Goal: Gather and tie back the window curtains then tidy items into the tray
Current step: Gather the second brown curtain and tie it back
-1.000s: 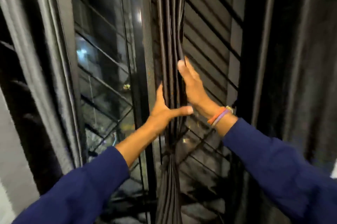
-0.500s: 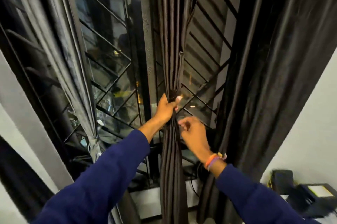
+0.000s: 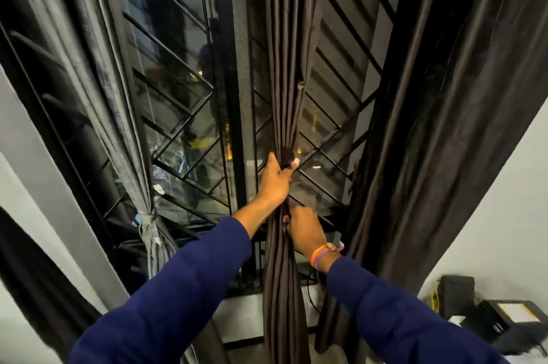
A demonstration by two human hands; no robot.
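Gripping the gathered middle curtain (image 3: pixel 281 82), the left hand (image 3: pixel 274 178) has its fingers and thumb curled round the bunched dark folds at the point where they narrow, just in front of the window's centre post (image 3: pixel 241 67). Right hand (image 3: pixel 304 230) sits directly below it, touching the same bundle on its right side, fingers curled in against the fabric; whether they pinch a fold or a tie cannot be told. Below both hands the curtain hangs straight down as a tight column. Both forearms wear dark blue sleeves; coloured wristbands (image 3: pixel 321 252) on the right wrist. Left grey curtain (image 3: pixel 118 114) already gathered and knotted low with a tie (image 3: pixel 147 220), against the diagonal window grille (image 3: pixel 178 102). Right dark curtain (image 3: pixel 444 126) hangs loose, well apart from the hands. Black devices (image 3: pixel 504 316) at lower right, blurred; no tray identifiable.
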